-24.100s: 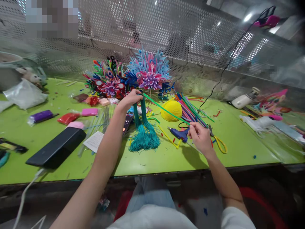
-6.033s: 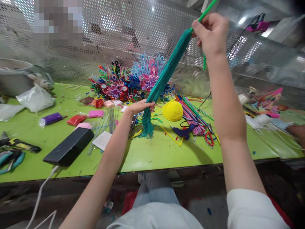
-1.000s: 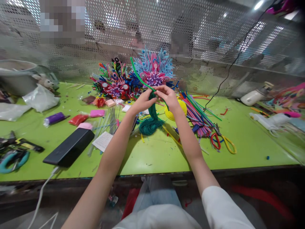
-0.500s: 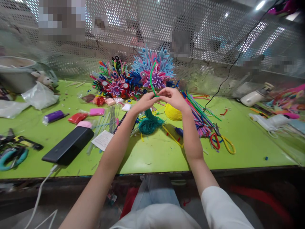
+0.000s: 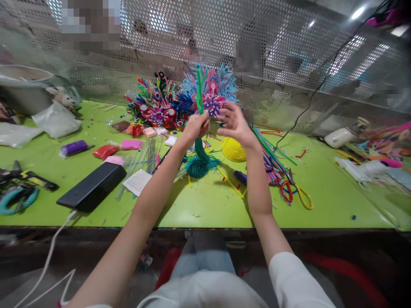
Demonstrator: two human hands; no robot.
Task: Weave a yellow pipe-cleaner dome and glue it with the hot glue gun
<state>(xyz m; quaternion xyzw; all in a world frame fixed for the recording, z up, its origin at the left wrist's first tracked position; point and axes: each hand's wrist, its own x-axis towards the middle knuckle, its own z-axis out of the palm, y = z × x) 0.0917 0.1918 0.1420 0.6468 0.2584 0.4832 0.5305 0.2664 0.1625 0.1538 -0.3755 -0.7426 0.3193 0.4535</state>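
My left hand [image 5: 196,127] is closed around a green pipe cleaner [image 5: 199,90], which stands up from the fist. Directly under that hand hangs a bundle of teal yarn [image 5: 199,164], its loose strands spread on the table. My right hand [image 5: 236,126] is raised a little to the right with its fingers apart and holds nothing. A yellow dome [image 5: 236,149] sits just below and behind the right wrist. Behind both hands stand pipe-cleaner flowers in light blue, pink and purple [image 5: 212,92].
Scissors with red and yellow handles [image 5: 296,192] lie right of my forearm, beside a pile of coloured pipe cleaners [image 5: 272,158]. A black power bank [image 5: 93,186] with a white cable rests at left. Packets of clay [image 5: 105,151] lie beyond it. A perforated metal screen [image 5: 192,42] closes off the back.
Both hands were together at the green pipe cleaner. Now my right hand has let go and opened to the right, while my left hand holds the green pipe cleaner, now doubled and more upright.
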